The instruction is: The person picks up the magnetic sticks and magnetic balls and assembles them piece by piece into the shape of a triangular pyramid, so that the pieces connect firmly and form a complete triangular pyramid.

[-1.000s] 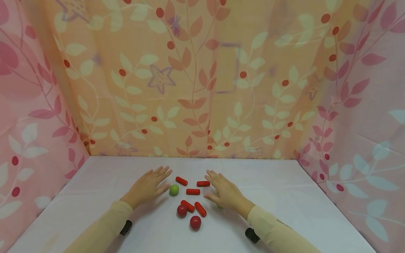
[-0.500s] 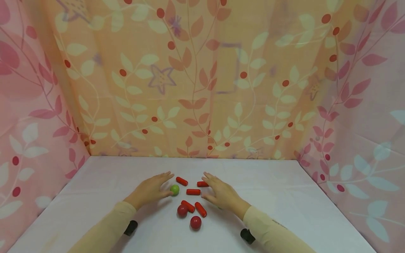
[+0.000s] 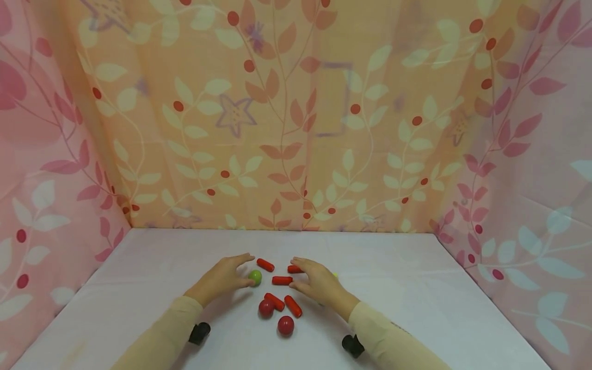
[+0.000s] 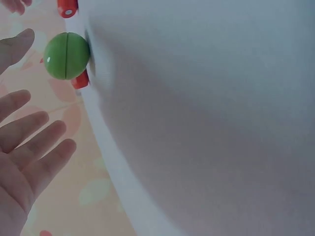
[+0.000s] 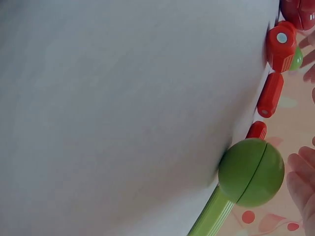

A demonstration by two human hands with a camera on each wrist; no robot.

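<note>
Fingers: both hands flat, fingers straight & slightly apart, gripping nothing.
Table [image 3: 416, 308]: white, no containers on it, pieces lie loose.
Left hand [image 3: 221, 278]: has slid inward, thumb now about touching green ball [image 3: 254, 277].
Right hand [image 3: 319, 284]: also crept in, over red rods [image 3: 282, 280]; 2nd green ball [image 5: 251, 172] just by its fingers.
Read: looks like corralling the pile.
Red balls [image 3: 285, 325]: near side, untouched.

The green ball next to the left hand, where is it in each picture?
Head view: the green ball lies mid-table, at the left hand's fingertips.
Left wrist view: upper left, beside the fingers.
Right wrist view: a small green bit behind a red peg may be it; unsure.
Shared landmark: the white table.
</note>
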